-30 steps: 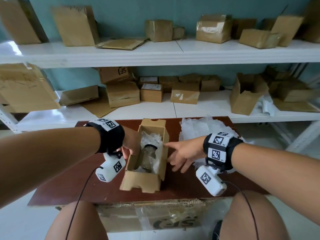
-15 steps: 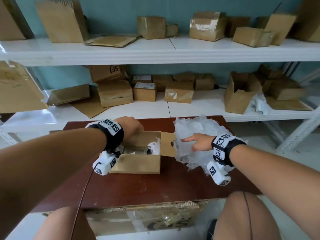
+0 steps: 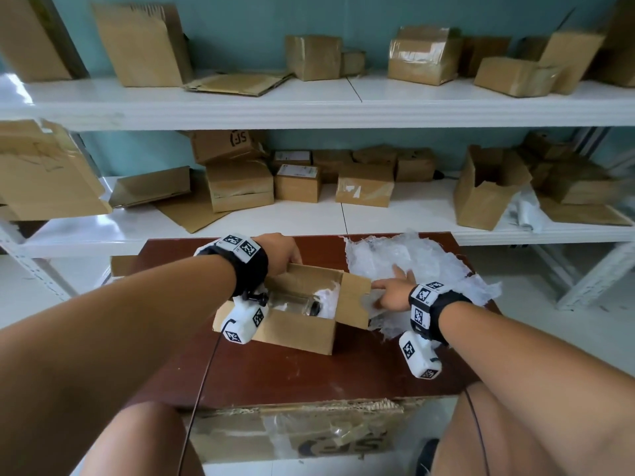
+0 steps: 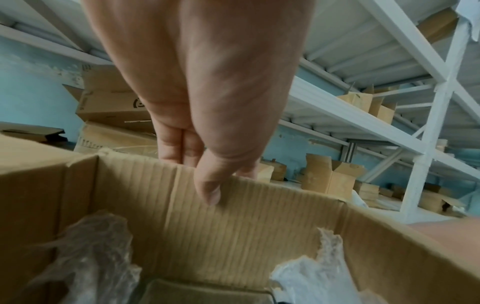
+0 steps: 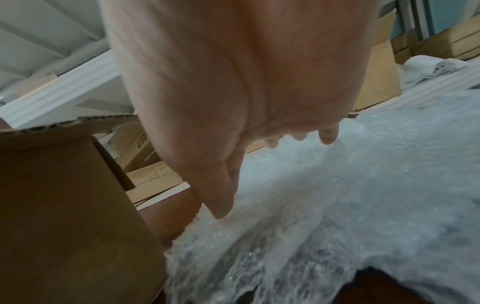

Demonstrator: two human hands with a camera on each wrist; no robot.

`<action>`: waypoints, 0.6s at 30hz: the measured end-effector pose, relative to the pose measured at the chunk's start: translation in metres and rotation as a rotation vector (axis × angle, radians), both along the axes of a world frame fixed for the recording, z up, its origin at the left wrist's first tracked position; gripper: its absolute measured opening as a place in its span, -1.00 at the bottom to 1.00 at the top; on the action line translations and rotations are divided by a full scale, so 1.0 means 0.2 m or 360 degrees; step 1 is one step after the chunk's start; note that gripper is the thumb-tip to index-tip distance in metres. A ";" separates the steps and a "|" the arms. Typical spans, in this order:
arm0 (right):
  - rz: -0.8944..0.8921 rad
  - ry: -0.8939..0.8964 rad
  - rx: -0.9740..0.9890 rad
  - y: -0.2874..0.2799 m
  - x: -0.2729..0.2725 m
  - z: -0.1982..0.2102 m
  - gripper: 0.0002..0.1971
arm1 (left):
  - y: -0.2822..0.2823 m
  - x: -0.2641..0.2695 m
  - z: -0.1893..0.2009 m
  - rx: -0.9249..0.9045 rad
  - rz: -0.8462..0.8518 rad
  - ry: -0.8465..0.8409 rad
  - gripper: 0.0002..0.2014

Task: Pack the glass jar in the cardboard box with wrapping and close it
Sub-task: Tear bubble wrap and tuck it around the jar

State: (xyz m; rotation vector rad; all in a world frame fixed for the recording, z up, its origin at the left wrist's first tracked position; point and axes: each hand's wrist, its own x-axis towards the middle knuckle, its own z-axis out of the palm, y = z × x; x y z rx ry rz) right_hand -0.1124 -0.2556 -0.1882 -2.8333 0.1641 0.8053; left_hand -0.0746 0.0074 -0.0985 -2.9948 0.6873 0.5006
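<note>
Reached further right onto bubble wrap (image 3: 405, 259) with right hand (image 3: 391, 293), fingers spread, grasping nothing. Pinched cardboard box (image 4: 233, 226) far wall with left hand (image 4: 207, 102). Kept glass jar (image 3: 295, 302) inside, awaiting top padding.

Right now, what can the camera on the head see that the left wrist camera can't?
Only the head view shows the glass jar lying in the cardboard box, the right hand on the bubble wrap sheet, and the brown table.

Only the left wrist view shows the thumb inside the box wall, fingers behind it.

Both show the left hand gripping the box.
</note>
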 end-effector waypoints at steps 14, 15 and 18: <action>-0.0297 -0.0503 0.0314 -0.01 -0.08 0.09 -0.69 | 0.05 -0.15 0.04 -0.0267 0.0221 0.0093 -0.53; -0.0401 -0.0601 0.0451 -0.02 -0.08 0.11 -0.72 | 0.05 -0.16 0.05 -0.0301 0.0243 0.0070 -0.52; -0.0672 -0.0804 0.0931 -0.06 -0.04 0.19 -0.76 | 0.05 -0.21 0.09 -0.0414 0.0273 -0.0005 -0.49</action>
